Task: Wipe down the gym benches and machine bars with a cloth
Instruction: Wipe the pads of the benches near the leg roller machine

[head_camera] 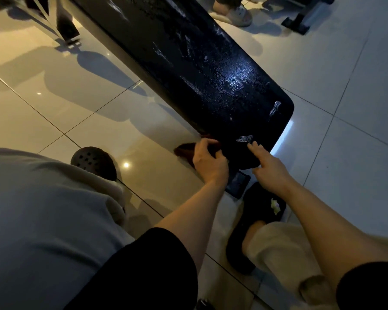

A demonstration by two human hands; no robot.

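At the near end of a black padded bench (pixel 211 70), whose wet, streaked surface runs from 11 o'clock down to 4 o'clock, I have both hands on a dark cloth (pixel 233 151) draped over the pad's rounded end. My left hand (pixel 207 161) is curled, fingers pinching the cloth's reddish left edge (pixel 184 149) where it hangs off the pad at 9 o'clock. My right hand (pixel 268 165) lies mostly flat, fingers extended and pressing the cloth against the pad's end; whether its thumb is tucked under I cannot tell in this light.

The step, as I judge it, is spreading the cloth before a long wipe. To do it well I would flatten it wide under the right palm, keep the left pinch taut so it does not bunch, then draw it toward 11 o'clock in overlapping passes, since droplets cover the whole pad. The rolled end and side seam likely hold moisture, so they want a firm wrap-around pass.

My dark slippers (pixel 255 220) stand on the glossy tiled floor (pixel 356 153); another person's shoe (pixel 240 15) sits at 12 o'clock.
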